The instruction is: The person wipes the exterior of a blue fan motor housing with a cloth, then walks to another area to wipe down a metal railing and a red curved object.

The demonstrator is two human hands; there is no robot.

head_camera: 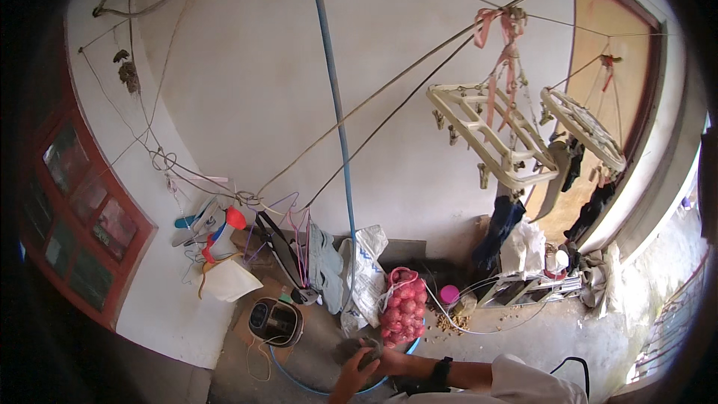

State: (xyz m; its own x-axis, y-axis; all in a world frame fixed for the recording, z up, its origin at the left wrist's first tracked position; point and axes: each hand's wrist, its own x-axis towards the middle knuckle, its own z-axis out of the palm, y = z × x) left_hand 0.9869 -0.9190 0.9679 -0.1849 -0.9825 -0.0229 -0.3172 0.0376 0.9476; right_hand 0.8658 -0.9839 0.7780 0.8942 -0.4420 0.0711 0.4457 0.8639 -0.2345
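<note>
Close together low in the view are my left hand (354,373) and my right hand (391,360), the right wearing a dark wristband (442,371). Between them they grip a small dark grey-brown object (367,348), too blurred to identify. Just beyond my right hand stands a red mesh bag of round produce (405,308). White woven plastic sacking (367,275) leans behind the bag. A blue hoop or hose (305,386) curves on the floor beneath my hands.
A foot bath tub (275,322) with a cord sits left. Clothes hangers (297,241) and grey-blue trousers (325,269) hang nearby. A rectangular clip hanger (493,134) and an oval one (583,126) hang right from ropes. A blue pole (335,95) crosses the view. A metal ladder (527,292) lies right.
</note>
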